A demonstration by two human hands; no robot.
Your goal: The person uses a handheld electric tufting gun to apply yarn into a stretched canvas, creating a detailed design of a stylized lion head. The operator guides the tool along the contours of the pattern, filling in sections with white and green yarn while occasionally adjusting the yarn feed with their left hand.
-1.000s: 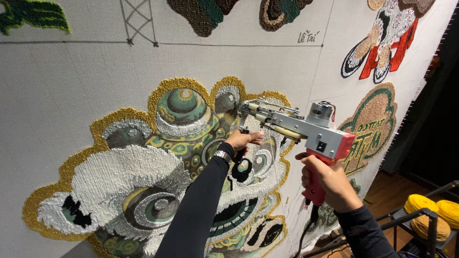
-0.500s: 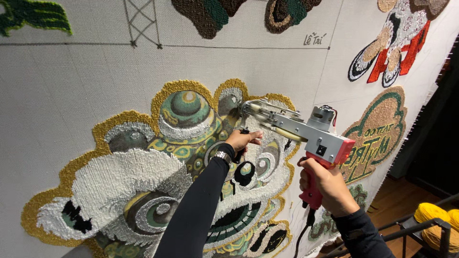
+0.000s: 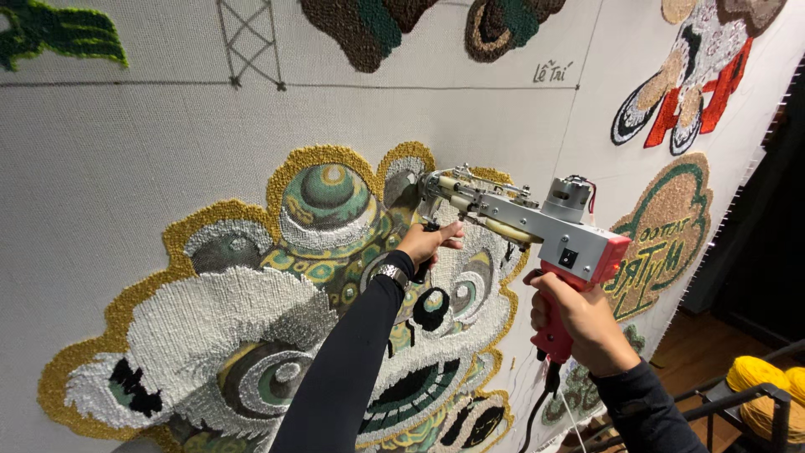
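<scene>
A right hand [image 3: 579, 323] grips the red handle of a tufting gun [image 3: 537, 226], its needle tip pressed to a stretched white backing cloth [image 3: 126, 159]; the left hand [image 3: 428, 242] clasps its front grip. The outstretched left arm crosses a tufted lion-dance head [image 3: 251, 310]. Smaller tufted designs surround it; yellow yarn cones [image 3: 759, 382] sit lower right

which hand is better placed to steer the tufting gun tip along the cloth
Left. The left hand grips the front handle just under the tufting gun tip at the cloth; the right hand holds the rear red grip.
</scene>
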